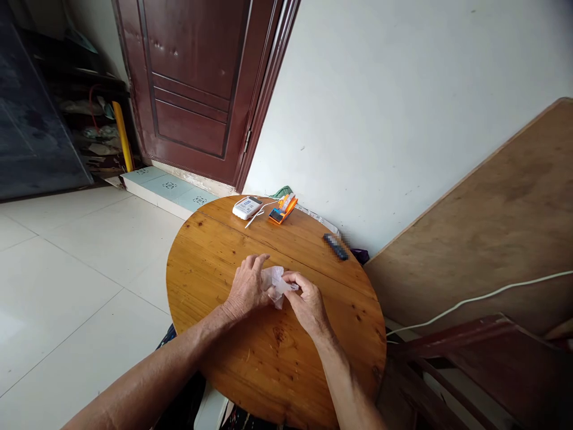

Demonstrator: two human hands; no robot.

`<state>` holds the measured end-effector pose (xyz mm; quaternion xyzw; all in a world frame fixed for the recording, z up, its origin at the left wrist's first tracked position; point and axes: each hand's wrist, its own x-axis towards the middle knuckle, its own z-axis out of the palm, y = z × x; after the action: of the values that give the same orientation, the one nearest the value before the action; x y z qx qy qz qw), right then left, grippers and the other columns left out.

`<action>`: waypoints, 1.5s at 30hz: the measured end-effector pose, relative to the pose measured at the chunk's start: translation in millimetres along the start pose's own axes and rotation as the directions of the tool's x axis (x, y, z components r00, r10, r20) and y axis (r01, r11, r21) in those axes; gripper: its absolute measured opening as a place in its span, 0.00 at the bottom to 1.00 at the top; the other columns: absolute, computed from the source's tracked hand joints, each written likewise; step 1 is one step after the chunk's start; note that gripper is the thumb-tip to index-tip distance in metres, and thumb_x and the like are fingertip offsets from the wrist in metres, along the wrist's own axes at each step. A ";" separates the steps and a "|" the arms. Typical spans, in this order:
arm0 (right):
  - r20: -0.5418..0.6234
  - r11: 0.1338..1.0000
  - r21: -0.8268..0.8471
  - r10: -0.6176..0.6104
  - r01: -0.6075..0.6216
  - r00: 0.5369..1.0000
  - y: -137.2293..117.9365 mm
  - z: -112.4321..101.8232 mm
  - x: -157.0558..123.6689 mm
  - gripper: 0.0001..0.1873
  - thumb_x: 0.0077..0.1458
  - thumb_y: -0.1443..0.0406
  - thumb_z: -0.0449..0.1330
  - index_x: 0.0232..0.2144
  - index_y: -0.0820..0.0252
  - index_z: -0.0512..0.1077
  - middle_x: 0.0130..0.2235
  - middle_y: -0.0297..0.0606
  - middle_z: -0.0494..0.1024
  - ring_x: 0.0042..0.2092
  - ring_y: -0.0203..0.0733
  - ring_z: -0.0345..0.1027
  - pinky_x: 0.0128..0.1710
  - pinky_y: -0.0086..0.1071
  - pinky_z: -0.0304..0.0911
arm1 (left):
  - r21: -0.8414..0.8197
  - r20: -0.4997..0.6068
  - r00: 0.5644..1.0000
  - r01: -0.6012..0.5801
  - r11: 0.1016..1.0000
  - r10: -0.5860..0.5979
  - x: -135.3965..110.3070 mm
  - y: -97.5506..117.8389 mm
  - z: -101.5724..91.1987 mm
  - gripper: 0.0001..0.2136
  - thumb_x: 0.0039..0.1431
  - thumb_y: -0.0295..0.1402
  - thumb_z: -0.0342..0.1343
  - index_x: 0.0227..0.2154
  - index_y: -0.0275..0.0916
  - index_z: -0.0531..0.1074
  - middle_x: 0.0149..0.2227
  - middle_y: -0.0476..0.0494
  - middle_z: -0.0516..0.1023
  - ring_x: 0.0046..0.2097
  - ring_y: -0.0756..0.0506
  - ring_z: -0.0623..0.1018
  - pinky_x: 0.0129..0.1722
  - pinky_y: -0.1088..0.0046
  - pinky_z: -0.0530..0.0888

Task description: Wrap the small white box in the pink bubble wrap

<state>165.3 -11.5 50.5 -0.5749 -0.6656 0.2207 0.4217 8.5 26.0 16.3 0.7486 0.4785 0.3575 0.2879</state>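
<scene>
A small, crumpled, clear plastic bag [278, 280] is between my two hands, above the middle of the round wooden table [201, 280]. My right hand [308, 298] pinches its right side between thumb and fingers. From the left, my left hand [249, 283] holds the bag's other side near the thumb, while its upper fingers stretch out past the plastic. Part of the bag is hidden by the fingers, and I cannot tell whether anything is inside it.
At the table's far edge are a white device with a display [248, 207], its white cable and an orange tape dispenser [283, 210]. A dark, pixelated object [335, 246] lies toward the right edge. A white wall and a wooden board [483, 221] stand beyond; a dark red door [192, 83] is behind.
</scene>
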 end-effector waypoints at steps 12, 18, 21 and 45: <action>0.128 0.933 -0.214 -0.268 0.290 0.955 22.5 -0.1 -31.9 0.25 0.48 0.68 0.66 0.50 0.53 0.70 0.57 0.44 0.71 0.59 0.51 0.65 0.58 0.42 0.62 | -0.173 0.108 0.985 -0.111 0.979 0.131 2.3 -3.4 -1.1 0.05 0.53 0.26 0.53 0.33 0.40 0.71 0.49 0.42 0.75 0.50 0.42 0.74 0.53 0.62 0.68; 0.005 0.927 -0.210 -0.318 0.312 0.948 29.7 12.0 -29.4 0.16 0.54 0.71 0.59 0.46 0.53 0.72 0.53 0.43 0.75 0.55 0.46 0.69 0.55 0.39 0.64 | -0.259 0.116 0.975 -0.152 0.954 0.187 3.6 -9.1 -4.8 0.05 0.50 0.25 0.53 0.31 0.39 0.69 0.40 0.43 0.76 0.43 0.43 0.75 0.46 0.68 0.70; -0.034 0.969 -0.109 -0.227 0.222 0.973 22.1 8.8 -23.5 0.10 0.53 0.66 0.62 0.40 0.54 0.74 0.48 0.41 0.77 0.51 0.46 0.71 0.52 0.37 0.65 | -0.377 0.128 0.982 -0.085 0.922 0.142 2.8 -7.6 -7.9 0.07 0.49 0.27 0.53 0.33 0.37 0.69 0.38 0.42 0.76 0.40 0.44 0.75 0.42 0.69 0.70; 0.052 0.908 0.256 0.328 -0.330 0.943 11.4 16.8 5.6 0.19 0.50 0.50 0.61 0.26 0.61 0.73 0.23 0.30 0.69 0.27 0.35 0.58 0.26 0.28 0.54 | -0.730 0.368 0.930 0.306 0.611 -0.026 6.7 -17.5 0.6 0.33 0.45 0.30 0.63 0.56 0.36 0.61 0.45 0.41 0.72 0.38 0.49 0.71 0.35 0.73 0.69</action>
<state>158.4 -0.2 34.2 -0.6174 -0.5257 0.3766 0.4480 2.0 38.7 4.1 0.5496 0.2918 0.3732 0.6881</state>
